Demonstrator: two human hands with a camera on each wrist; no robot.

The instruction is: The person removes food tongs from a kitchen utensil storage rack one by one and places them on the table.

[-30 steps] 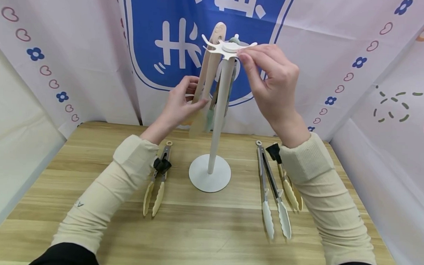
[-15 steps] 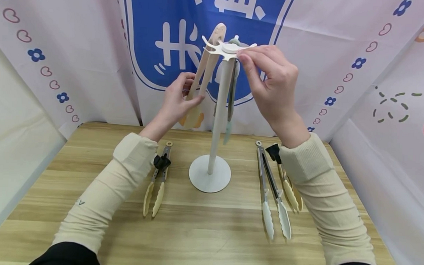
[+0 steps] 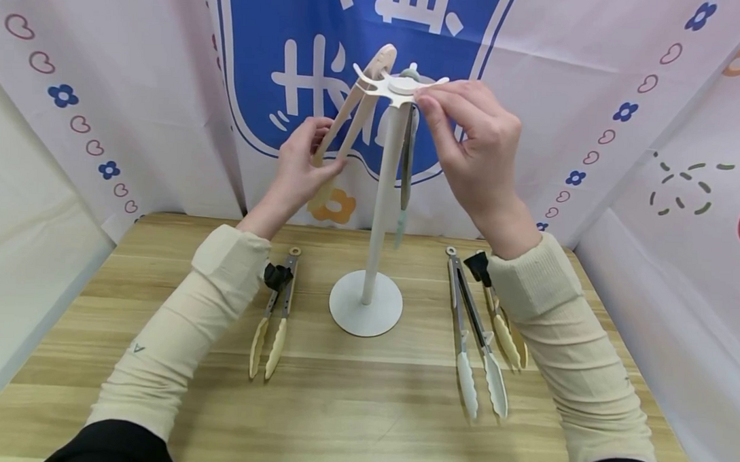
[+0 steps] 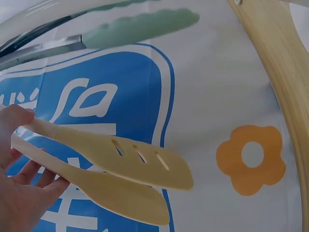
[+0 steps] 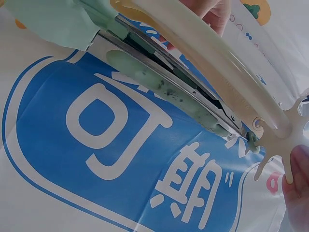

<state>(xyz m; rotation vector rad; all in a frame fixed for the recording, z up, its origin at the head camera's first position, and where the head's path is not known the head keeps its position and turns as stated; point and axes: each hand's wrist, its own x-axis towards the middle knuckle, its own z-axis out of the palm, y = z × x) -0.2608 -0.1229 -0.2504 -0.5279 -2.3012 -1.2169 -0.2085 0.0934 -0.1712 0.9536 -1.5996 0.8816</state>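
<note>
My left hand grips wooden-armed tongs partway down, thumb on one arm and fingers at the other. Their top end hangs at a prong of the white stand. The left wrist view shows their beige spatula-like heads, one slotted, standing a little apart. At the top of the stand, my right hand pinches one prong between thumb and fingers. Green-tipped tongs hang from another prong behind the pole; the right wrist view shows their metal and green arms.
The stand's round base sits on the wooden table. Beige-tipped tongs lie at left. White-tipped tongs and another beige-tipped pair lie at right. A printed cloth hangs behind.
My left hand has moved left and slightly up, swinging the wooden tongs' lower end away from the pole. Their arms look wider apart. The green-tipped tongs show right of the pole. My right hand stays put.
</note>
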